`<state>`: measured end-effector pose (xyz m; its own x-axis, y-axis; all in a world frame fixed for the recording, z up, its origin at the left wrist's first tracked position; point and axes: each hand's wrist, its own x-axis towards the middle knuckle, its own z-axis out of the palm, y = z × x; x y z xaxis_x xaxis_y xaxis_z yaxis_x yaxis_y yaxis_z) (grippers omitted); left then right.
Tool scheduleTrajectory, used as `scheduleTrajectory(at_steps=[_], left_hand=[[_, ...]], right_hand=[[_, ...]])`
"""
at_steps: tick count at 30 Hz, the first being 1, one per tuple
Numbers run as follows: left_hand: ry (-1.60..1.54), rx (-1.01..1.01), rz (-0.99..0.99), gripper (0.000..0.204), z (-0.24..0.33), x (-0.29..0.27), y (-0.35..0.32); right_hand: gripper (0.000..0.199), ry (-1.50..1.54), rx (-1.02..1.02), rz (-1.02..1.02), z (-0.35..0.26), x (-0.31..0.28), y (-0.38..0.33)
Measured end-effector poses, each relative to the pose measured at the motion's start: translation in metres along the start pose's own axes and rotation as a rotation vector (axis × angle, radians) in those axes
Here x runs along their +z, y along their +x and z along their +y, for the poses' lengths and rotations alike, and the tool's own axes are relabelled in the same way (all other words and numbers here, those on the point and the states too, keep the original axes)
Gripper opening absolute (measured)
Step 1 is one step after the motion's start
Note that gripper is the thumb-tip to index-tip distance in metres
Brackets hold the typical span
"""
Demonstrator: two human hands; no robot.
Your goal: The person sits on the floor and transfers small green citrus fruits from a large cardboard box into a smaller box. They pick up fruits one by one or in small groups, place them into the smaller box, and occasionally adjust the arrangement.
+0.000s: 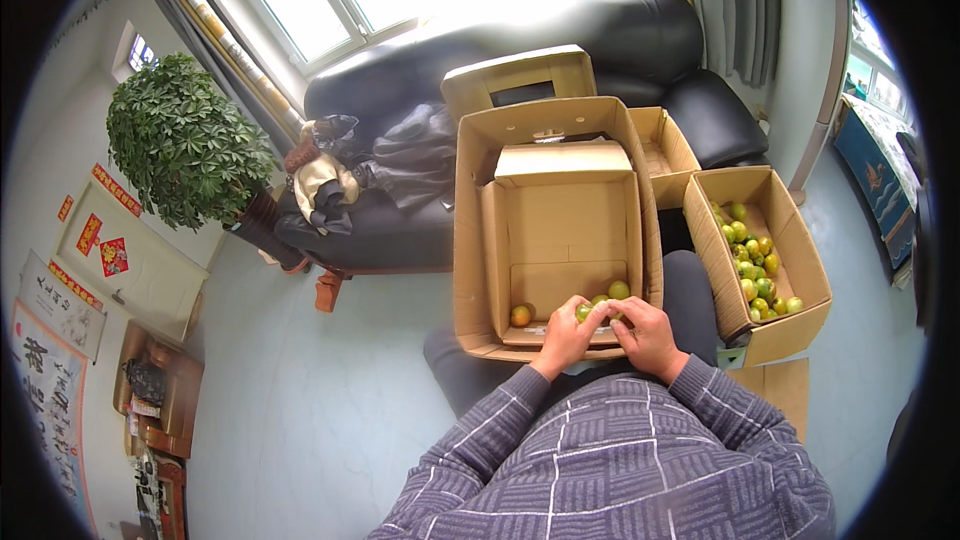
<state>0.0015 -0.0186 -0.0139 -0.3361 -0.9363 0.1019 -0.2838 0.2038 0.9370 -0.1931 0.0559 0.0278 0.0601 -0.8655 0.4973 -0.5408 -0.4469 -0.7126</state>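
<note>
Both my hands meet over the near edge of a large cardboard box (pixel 471 240) that stands in front of me with a smaller open carton (pixel 568 205) inside it. My left hand (pixel 566 338) is closed round a small green fruit (pixel 583 313), possibly a green tomato or tangerine. Its fingertips come close to those of my right hand (pixel 650 338), which is curled in a pinch; what it grips is too small to make out. Just beyond my fingers a yellow-green fruit (pixel 619 290) lies in the carton. An orange-tinged fruit (pixel 521 316) sits in its near left corner.
To my right stands a cardboard box (pixel 790 318) holding many green and orange fruits (pixel 758 258). Behind it is another open carton (pixel 665 137). A black sofa (pixel 400 235) with clothing (pixel 325 180) and a dark plastic bag (pixel 415 150) lies beyond; a potted plant (pixel 185 140) stands left.
</note>
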Motion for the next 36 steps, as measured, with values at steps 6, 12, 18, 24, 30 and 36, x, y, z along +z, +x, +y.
scheduleTrajectory(at_steps=[6, 12, 18, 24, 30, 36], left_hand=[[0.163, 0.151, -0.047, 0.050, 0.003, 0.004, -0.003], [0.268, 0.233, -0.056, 0.045, 0.005, 0.006, -0.010], [0.280, 0.380, 0.014, 0.037, -0.002, 0.009, -0.007], [0.225, 0.278, 0.076, 0.030, -0.009, 0.008, -0.008], [0.206, 0.443, 0.090, 0.031, -0.010, 0.006, -0.004], [0.266, 0.474, 0.117, 0.016, -0.011, -0.002, 0.004]], right_hand=[[0.047, -0.142, -0.040, -0.125, 0.000, 0.001, 0.001], [0.049, -0.207, -0.023, -0.134, 0.004, 0.003, -0.001], [0.048, -0.310, -0.043, -0.176, 0.005, 0.004, 0.000], [0.046, -0.313, -0.040, -0.222, 0.004, 0.003, -0.002], [0.047, -0.327, -0.038, -0.266, -0.002, 0.001, 0.000], [0.054, -0.098, -0.040, -0.026, 0.003, -0.001, 0.002]])
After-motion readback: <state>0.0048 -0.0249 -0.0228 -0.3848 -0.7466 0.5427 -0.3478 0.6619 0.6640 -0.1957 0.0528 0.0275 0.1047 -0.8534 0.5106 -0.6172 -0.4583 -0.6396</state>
